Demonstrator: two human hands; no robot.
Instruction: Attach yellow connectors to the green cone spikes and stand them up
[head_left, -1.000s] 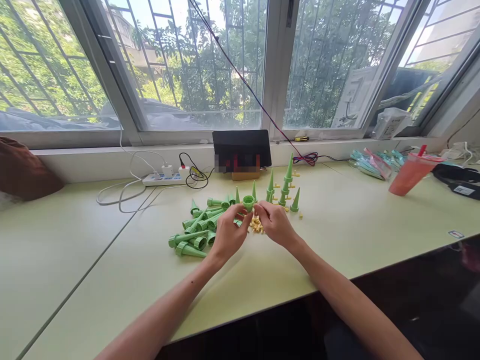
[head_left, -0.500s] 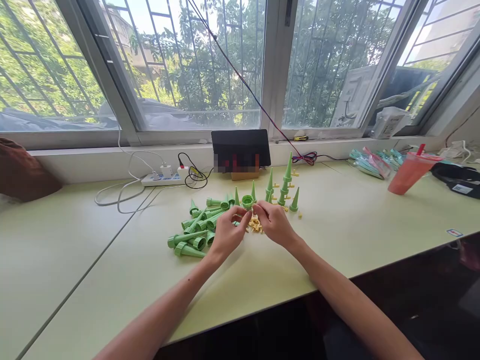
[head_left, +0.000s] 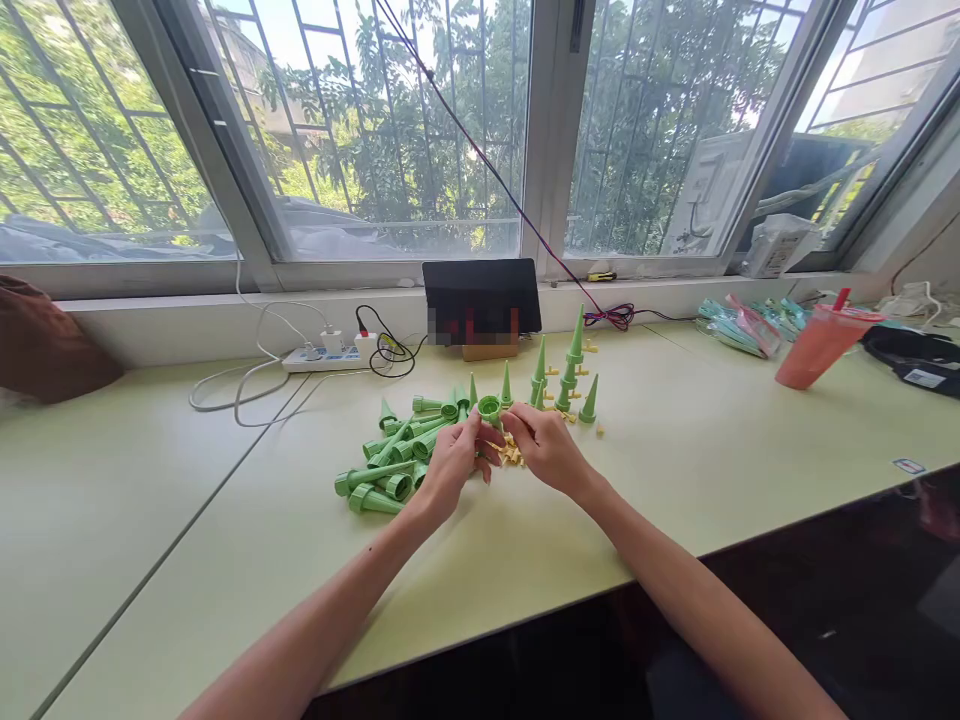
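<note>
My left hand (head_left: 454, 462) is closed on a green plastic cone spike (head_left: 489, 408), its round open end turned up towards me. My right hand (head_left: 549, 447) meets it from the right, fingers pinched at the spike; what they hold is too small to make out. Under both hands lies a small heap of yellow plastic bits (head_left: 512, 453). A pile of green spikes (head_left: 390, 460) lies flat to the left. Several spikes stand upright (head_left: 571, 370) just behind my right hand.
A dark tablet (head_left: 481, 297) leans at the window sill behind the work. A white power strip with cables (head_left: 330, 355) lies back left. At the right stand an orange cup with a straw (head_left: 819, 347), teal packets (head_left: 739, 327) and a black item (head_left: 911, 358).
The green spike in my left hand has shifted slightly left and tilted. My left fingers have wrapped closer round it, and both hands stay together over the yellow bits.
</note>
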